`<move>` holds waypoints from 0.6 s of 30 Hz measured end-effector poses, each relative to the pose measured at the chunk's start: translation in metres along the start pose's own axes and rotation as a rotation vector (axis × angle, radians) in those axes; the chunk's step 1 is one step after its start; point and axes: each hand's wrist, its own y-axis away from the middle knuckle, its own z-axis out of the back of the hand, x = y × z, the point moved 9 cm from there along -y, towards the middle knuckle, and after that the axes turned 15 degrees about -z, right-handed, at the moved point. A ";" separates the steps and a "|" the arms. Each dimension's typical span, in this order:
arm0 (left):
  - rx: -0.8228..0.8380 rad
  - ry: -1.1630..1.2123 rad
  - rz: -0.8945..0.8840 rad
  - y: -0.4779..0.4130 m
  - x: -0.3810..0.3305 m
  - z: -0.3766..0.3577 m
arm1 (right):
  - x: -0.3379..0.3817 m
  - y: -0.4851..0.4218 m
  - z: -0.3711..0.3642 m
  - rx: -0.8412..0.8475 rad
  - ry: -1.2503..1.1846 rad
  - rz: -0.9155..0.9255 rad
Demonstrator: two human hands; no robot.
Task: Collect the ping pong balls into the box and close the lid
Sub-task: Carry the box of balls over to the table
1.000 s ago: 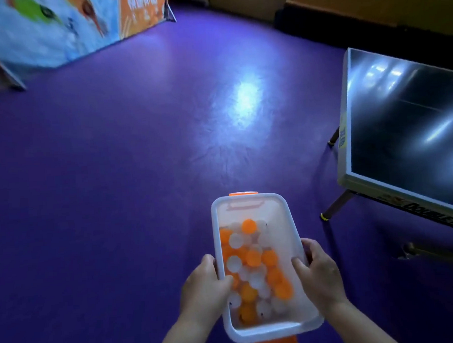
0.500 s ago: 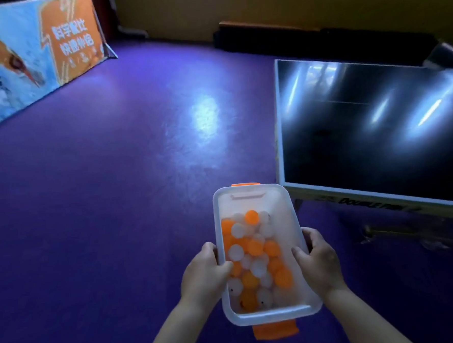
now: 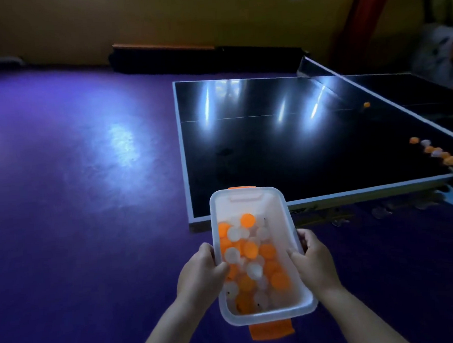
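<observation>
A clear plastic box [image 3: 248, 199] with orange latches hangs in front of me, lidless, holding several orange and white ping pong balls [image 3: 250, 260]. My left hand [image 3: 200, 273] grips its left wall, thumb over the rim. My right hand [image 3: 313, 261] grips the right wall the same way. A row of several orange and white balls [image 3: 435, 152] lies along the net on the dark table, and one orange ball [image 3: 366, 104] sits farther back. No lid is in view.
The black ping pong table [image 3: 298, 145] fills the right half, its near corner just beyond the box. Its net [image 3: 347, 84] runs along the right side. Purple floor [image 3: 74, 180] spreads to the left. A yellow wall and a low dark barrier [image 3: 200, 57] stand behind.
My view has swung right, so the table fills more of the frame and the balls by the net came into sight. Both hands keep the same hold on the box.
</observation>
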 end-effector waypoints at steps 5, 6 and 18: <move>0.109 -0.050 -0.089 -0.057 -0.022 -0.030 | -0.014 -0.030 0.032 -0.091 -0.035 -0.097; 0.132 -0.054 -0.108 -0.069 -0.025 -0.036 | -0.014 -0.036 0.036 -0.113 -0.036 -0.111; 0.339 -0.122 -0.268 -0.214 -0.049 -0.075 | -0.007 -0.106 0.046 -0.338 -0.162 -0.354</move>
